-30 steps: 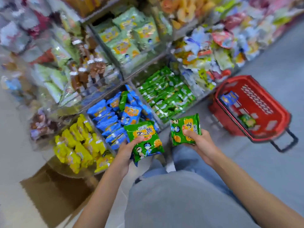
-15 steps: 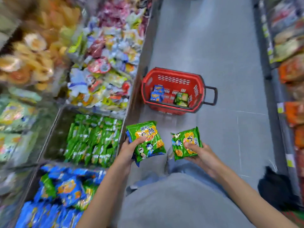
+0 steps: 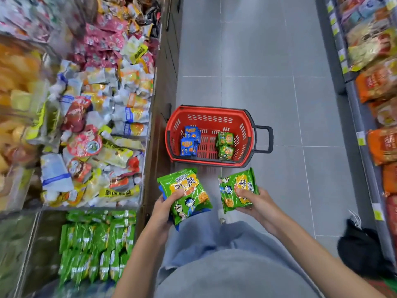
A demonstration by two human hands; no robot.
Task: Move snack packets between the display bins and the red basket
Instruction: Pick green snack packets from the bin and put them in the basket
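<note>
L hand (image 3: 164,208) grips a green packet (image 3: 189,196), thumb on top, w/ a blue packet (image 3: 161,191) tucked under it. R hand (image 3: 255,203) pinches a second green packet (image 3: 234,190), thumb on its face. Both sit just short of the red basket (image 3: 209,109) on the floor, which holds blue packs (image 3: 190,140) at left & green packs (image 3: 225,145) at right.

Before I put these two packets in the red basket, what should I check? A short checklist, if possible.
1. Left hand grips left packet: ok.
2. Right hand grips right packet: ok.
3. Basket in front of both hands, top open: ok.
4. Bare space between blue packets and green packets inside: ok.
5. How many packets lie behind the left packet, where a blue edge shows: cannot tell.
</note>
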